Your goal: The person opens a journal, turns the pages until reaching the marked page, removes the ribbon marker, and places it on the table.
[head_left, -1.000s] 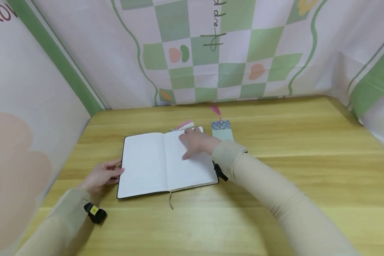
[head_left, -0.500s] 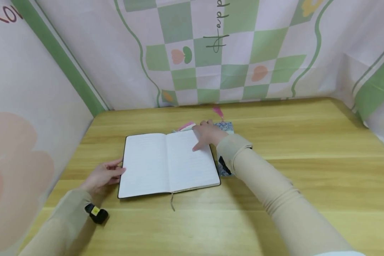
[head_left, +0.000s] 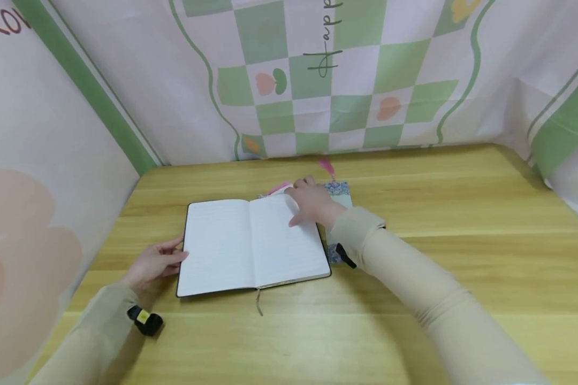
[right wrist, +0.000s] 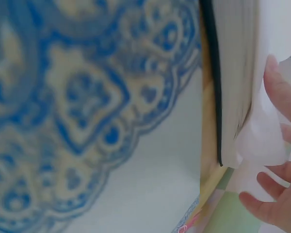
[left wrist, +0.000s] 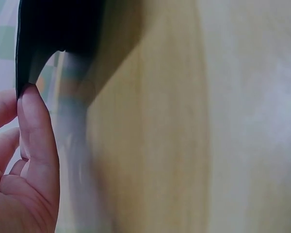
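Note:
An open notebook (head_left: 217, 248) with pale ruled pages and a dark cover lies on the wooden table. My left hand (head_left: 154, 262) pinches its left edge; in the left wrist view the thumb and a finger hold the dark cover (left wrist: 26, 53). My right hand (head_left: 313, 203) rests at the upper right corner of the right page, thumb spread apart from the fingers. In the right wrist view, a page corner (right wrist: 262, 145) bulges up beside those fingertips. A bookmark (head_left: 337, 188) with a blue pattern and pink tassel (head_left: 326, 166) lies right of the notebook, partly under my wrist.
Something pink and white (head_left: 279, 188) sticks out behind the notebook's top edge. A thin ribbon (head_left: 258, 302) trails from the spine toward the front. A printed cloth (head_left: 313, 115) hangs along the table's far edge and the left side.
My right hand has slid from over the right page to its upper right corner, shifting only slightly in the last half second. The left hand has kept its hold on the notebook.

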Motion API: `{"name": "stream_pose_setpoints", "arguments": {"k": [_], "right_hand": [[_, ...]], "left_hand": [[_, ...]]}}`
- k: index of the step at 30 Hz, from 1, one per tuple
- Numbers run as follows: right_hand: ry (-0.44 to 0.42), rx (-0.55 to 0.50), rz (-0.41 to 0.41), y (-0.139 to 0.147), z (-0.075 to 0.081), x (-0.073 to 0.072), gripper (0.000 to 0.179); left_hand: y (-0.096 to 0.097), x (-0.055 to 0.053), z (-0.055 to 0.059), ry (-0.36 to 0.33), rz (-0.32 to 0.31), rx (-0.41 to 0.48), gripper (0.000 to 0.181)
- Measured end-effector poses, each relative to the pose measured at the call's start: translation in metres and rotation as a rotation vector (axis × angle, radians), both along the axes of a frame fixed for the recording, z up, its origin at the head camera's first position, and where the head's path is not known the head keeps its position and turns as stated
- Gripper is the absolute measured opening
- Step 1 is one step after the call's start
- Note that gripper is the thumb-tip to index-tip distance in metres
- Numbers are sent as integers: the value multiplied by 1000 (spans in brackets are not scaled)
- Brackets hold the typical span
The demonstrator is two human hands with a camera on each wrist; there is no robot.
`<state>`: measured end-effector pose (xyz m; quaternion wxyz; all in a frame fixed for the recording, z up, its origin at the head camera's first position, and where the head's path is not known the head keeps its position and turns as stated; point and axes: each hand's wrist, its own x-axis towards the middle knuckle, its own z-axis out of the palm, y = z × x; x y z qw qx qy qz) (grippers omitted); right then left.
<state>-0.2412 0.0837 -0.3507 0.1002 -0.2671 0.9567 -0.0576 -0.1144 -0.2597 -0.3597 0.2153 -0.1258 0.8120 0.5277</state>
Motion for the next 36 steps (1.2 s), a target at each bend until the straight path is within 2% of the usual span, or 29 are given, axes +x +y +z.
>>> {"name": "stream_pose_setpoints", "arguments": {"k": [3, 7, 15, 20, 25, 32, 36], "right_hand": [[15, -51, 12, 2, 1, 5, 80], [-12, -149, 15, 4, 3, 11, 75], [-125, -376, -75, 14, 1, 14, 65], [-272, -545, -170, 20, 2, 15, 65], [-403, -652, -270, 25, 4, 18, 63], [-671, -911, -420, 31, 10, 26, 70], [-750, -967, -462, 31, 15, 30, 67]], "left_hand": [[0, 0, 0, 1, -2, -8, 66], [0, 1, 1, 4, -1, -19, 66], [-1, 0, 0, 24, -13, -5, 64], [0, 0, 1, 31, -16, 0, 64], [1, 0, 1, 28, -8, 3, 64], [4, -2, 0, 36, -12, 10, 64], [5, -3, 0, 34, -18, 1, 64]]}}
